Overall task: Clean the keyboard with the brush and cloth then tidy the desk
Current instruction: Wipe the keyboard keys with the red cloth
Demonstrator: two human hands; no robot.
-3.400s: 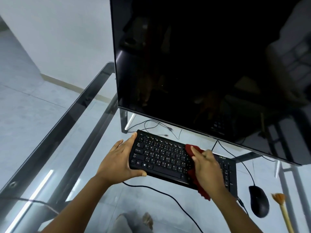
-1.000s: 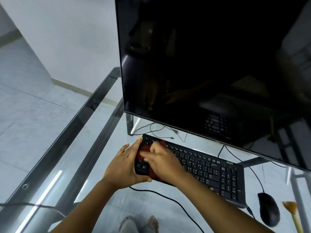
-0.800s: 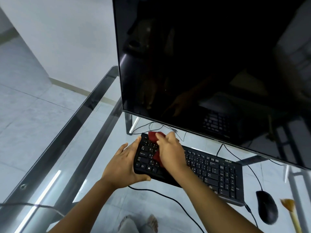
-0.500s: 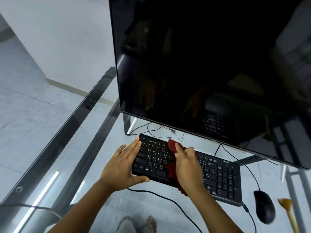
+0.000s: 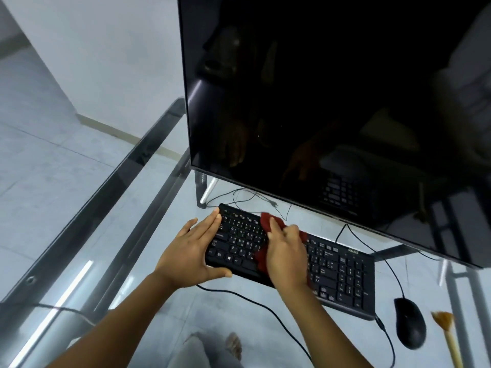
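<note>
A black keyboard (image 5: 342, 272) lies on the glass desk (image 5: 79, 235) in front of a large dark monitor (image 5: 332, 102). My left hand (image 5: 191, 253) clasps the keyboard's left end, fingers along the edge and thumb at the front. My right hand (image 5: 285, 254) presses a dark red cloth (image 5: 263, 257) flat onto the keys left of the middle; most of the cloth is hidden under the hand. A brush (image 5: 446, 333) with tan bristles and a pale handle lies at the far right of the desk.
A black wired mouse (image 5: 409, 326) sits right of the keyboard, beside the brush. Thin cables (image 5: 255, 197) trail behind the keyboard under the monitor, and one cable (image 5: 255, 304) runs along the front. The desk's dark frame runs down the left.
My right hand has slid the cloth across the keys: from the middle to the left end, then back right to the left of the middle. My left hand stays on the keyboard's left end.
</note>
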